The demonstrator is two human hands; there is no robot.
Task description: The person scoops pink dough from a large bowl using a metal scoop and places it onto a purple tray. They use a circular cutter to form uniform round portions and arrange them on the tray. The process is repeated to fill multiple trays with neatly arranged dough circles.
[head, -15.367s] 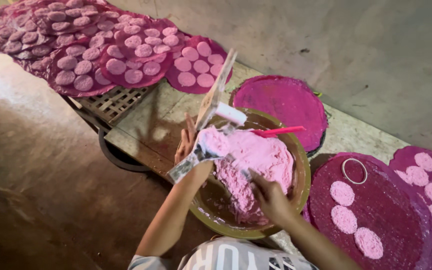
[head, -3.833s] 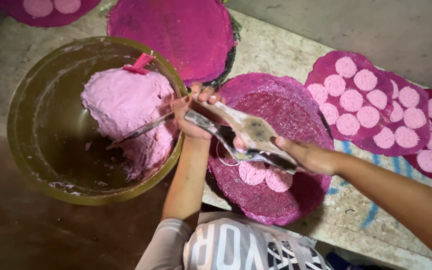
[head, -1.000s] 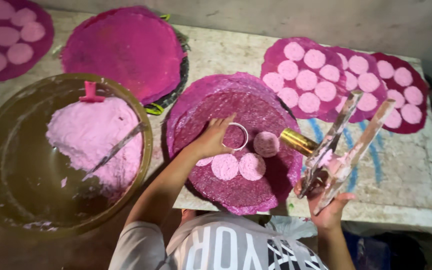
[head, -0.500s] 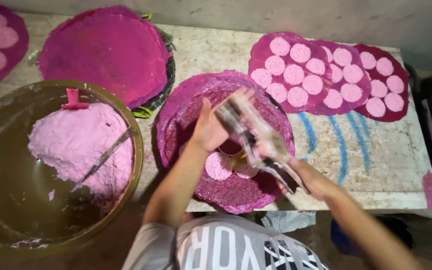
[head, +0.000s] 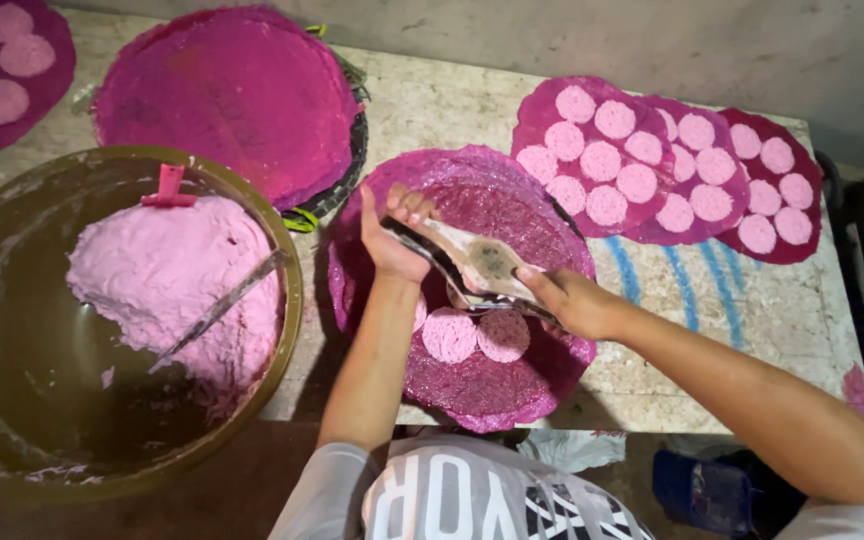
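Head cam view: my left hand (head: 392,240) and right hand (head: 572,300) are both gripped on the flat scraper blades (head: 477,265), held over the magenta tray (head: 552,240), just above two pink discs (head: 477,335) on it. Tilt the blades and dough could smear those discs. Can't tell what's under the blades; the bowl (head: 292,290) of pink dough (head: 167,275) sits left of the tray.
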